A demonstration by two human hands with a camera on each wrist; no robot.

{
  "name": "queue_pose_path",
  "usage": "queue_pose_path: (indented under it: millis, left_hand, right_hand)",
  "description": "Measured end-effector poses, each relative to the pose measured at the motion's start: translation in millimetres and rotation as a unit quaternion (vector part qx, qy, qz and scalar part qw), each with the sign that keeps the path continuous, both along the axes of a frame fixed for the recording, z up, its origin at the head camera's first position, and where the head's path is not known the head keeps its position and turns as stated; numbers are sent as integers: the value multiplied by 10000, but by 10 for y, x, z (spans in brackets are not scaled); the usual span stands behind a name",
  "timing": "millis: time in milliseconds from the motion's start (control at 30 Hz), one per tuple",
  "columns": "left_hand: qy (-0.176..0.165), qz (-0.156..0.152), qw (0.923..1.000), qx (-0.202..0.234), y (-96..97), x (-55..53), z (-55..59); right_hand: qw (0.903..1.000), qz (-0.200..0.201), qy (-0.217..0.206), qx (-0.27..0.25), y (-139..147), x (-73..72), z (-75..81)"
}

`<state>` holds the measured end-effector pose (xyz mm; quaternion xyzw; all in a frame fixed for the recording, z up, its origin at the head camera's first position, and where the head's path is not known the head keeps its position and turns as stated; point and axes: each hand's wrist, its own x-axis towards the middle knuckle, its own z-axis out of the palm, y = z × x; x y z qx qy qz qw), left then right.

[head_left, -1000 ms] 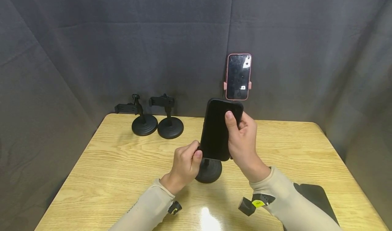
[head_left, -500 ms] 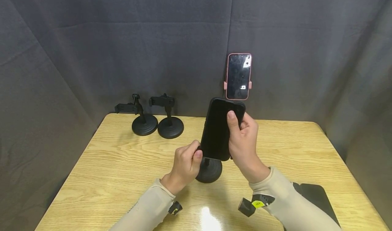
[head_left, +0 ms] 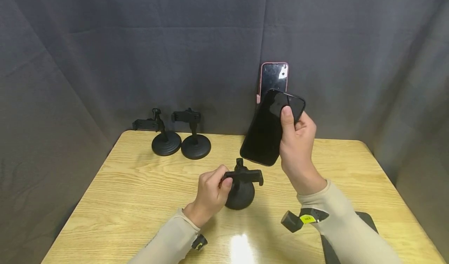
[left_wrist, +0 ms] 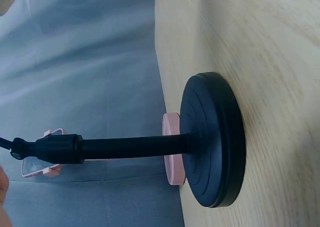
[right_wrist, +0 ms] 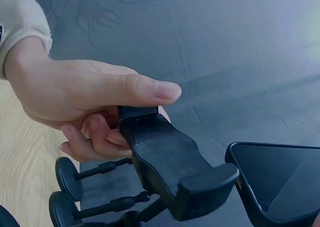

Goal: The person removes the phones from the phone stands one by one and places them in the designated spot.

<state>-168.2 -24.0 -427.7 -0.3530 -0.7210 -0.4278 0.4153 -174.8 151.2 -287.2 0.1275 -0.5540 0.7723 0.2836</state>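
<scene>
My left hand (head_left: pixel 211 194) grips one end of the clamp on a black phone stand (head_left: pixel 243 176). In the right wrist view its thumb lies along the clamp (right_wrist: pixel 165 147), and no phone sits between the clamp's ends. The stand's round base (left_wrist: pixel 212 139) rests on the table, its post upright. My right hand (head_left: pixel 298 151) holds a black phone (head_left: pixel 263 131) by its right side, thumb over the screen. That phone is tilted and apart from the clamp, above and to its right. Only a corner of the phone (right_wrist: pixel 280 182) shows in the right wrist view.
Behind the black phone a pink-cased phone (head_left: pixel 273 75) sits in a pink stand, whose base (left_wrist: pixel 173 149) shows in the left wrist view. Two black stands (head_left: pixel 166 142) (head_left: pixel 195 145) stand at the back left. A dark flat object (head_left: pixel 366 221) lies under my right forearm.
My right hand has lifted the black phone out of the stand's clamp, up and to the right. The clamp is now uncovered. My left hand has stayed at the clamp's end.
</scene>
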Motion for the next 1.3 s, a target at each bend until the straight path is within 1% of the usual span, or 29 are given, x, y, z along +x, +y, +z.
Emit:
queue_pose_path:
  millis: [267,433,667,833,1000,1300]
  left_hand:
    - [-158,-66,9998,28,29,-10,10]
    - [-148,4,9999,5,36,-7,18]
    - [-170,105,9998,-39,38,-1,25]
    - [-326,174,9992,-160,24,5,44]
    - [-484,252,9981,-296,9,21,69]
    - [-707,202,9965,-385,-9,47,83]
  right_hand:
    - [9998,-92,-48,-171,98,55,8]
    - [9996,-163,-56,-230,161,83,12]
    - [9998,-159,-40,-146,243,115,-3]
    - [9999,-111,3,-118,303,142,-16]
    - [9998,-175,-47,-65,365,178,-46]
    - [9991,-321,-250,-80,472,234,-121]
